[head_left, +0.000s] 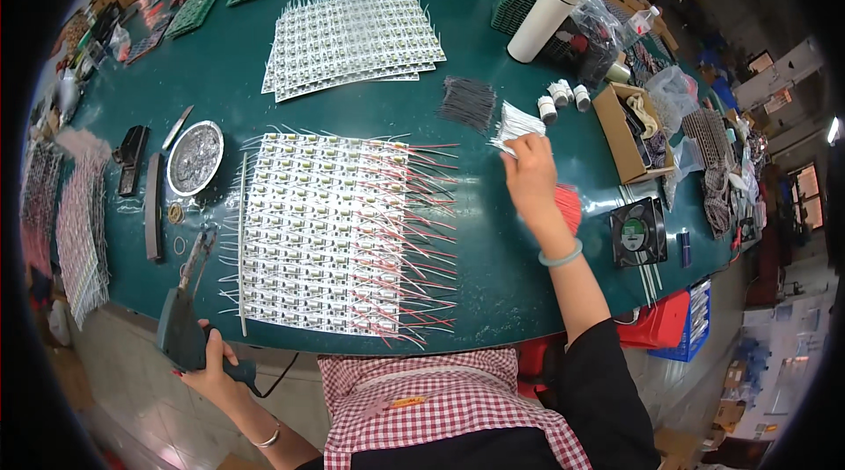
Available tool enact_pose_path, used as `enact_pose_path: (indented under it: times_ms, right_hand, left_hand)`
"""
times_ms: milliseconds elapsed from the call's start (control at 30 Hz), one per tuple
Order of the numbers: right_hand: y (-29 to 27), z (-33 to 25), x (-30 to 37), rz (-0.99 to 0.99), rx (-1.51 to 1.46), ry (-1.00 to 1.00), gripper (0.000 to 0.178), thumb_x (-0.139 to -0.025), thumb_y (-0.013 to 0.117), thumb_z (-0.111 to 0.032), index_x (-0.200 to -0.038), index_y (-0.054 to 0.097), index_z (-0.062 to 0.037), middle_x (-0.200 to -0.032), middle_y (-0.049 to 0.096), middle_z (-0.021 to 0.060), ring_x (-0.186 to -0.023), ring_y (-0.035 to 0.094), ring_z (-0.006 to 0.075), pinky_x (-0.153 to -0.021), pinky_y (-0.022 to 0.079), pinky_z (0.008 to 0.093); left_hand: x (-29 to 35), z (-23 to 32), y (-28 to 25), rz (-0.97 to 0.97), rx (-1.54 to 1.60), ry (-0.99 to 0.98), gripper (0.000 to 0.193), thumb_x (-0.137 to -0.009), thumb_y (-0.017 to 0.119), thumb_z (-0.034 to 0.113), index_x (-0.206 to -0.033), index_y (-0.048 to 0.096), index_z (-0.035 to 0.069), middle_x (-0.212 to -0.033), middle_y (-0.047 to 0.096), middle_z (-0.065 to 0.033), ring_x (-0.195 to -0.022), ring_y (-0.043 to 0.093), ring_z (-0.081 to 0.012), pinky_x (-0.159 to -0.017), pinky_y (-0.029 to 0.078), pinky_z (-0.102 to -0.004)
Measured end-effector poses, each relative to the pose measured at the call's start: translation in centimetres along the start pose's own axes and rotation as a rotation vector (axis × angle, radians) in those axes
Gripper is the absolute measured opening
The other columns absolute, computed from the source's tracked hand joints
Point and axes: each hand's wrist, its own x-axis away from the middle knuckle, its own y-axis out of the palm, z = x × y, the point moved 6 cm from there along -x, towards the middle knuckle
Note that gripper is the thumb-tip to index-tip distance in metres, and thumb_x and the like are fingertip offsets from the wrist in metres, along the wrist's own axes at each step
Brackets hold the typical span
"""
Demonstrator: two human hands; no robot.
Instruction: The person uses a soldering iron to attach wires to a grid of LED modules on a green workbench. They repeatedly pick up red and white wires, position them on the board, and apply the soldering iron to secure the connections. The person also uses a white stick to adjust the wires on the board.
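Note:
My left hand [214, 367] grips the handle of a dark green soldering gun [179, 316], whose tip points up beside the circuit board panel. With fingers pinched together, my right hand [533, 172] is at the near end of a pile of white wires [518, 122]; how many it has hold of is hidden. A large white circuit board panel [308, 232] lies between my hands, with red and white wires [431, 246] sticking out along its right side. Black wires [467, 103] lie just left of the white pile. Red wires [569, 206] are partly behind my right wrist.
A stack of wired panels [352, 39] lies farther back. A round metal dish [195, 158] stands left of the panel. On the right are a white tumbler [546, 18], small white-capped bottles [560, 93], a cardboard box [621, 137] and a black fan [638, 232].

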Motion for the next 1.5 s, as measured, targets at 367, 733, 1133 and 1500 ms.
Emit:
enact_pose_path:
  times_ms: [367,733,1133,1500]
  right_hand:
    - [3.6,3.3,0.6,-0.064,0.161,-0.057,0.008,-0.088,0.070,-0.006,-0.091,0.063,-0.0036,-0.096,0.061,0.0135,-0.096,0.060,0.0355,-0.083,0.051,0.0460]
    - [2.6,4.0,0.5,-0.057,0.070,-0.098,0.017,-0.090,0.058,0.004,-0.105,0.061,-0.0023,-0.101,0.060,0.0166,-0.099,0.058,0.0384,-0.086,0.050,0.0475]
    - [-3.1,-3.3,-1.7,-0.318,0.235,-0.339,0.015,-0.086,0.059,-0.001,-0.099,0.065,-0.0051,-0.098,0.060,0.0129,-0.101,0.061,0.0332,-0.082,0.055,0.0434]
    - [-0.5,-3.2,-1.9,-0.535,0.539,-0.528,0.003,-0.078,0.071,-0.004,-0.079,0.074,-0.0063,-0.091,0.072,0.0121,-0.097,0.070,0.0271,-0.075,0.062,0.0397]
  left_hand:
    - [1.8,1.3,-0.3,-0.006,0.042,0.050,0.033,-0.084,0.071,-0.009,-0.117,0.066,-0.009,-0.105,0.071,-0.0165,-0.055,0.057,-0.0122,-0.045,0.041,-0.0229]
    - [2.4,1.3,-0.1,-0.010,0.078,0.047,0.036,-0.085,0.070,-0.010,-0.120,0.064,-0.009,-0.105,0.070,-0.0174,-0.056,0.057,-0.0124,-0.045,0.042,-0.0235]
    - [3.3,1.7,-0.7,-0.010,0.085,0.048,0.041,-0.083,0.070,-0.010,-0.124,0.062,-0.009,-0.106,0.071,-0.0174,-0.056,0.057,-0.0114,-0.044,0.041,-0.0232]
    - [3.3,-0.3,-3.3,0.010,0.047,0.010,0.037,-0.086,0.069,-0.008,-0.122,0.063,-0.009,-0.111,0.072,-0.0159,-0.056,0.054,-0.0095,-0.045,0.040,-0.0222]
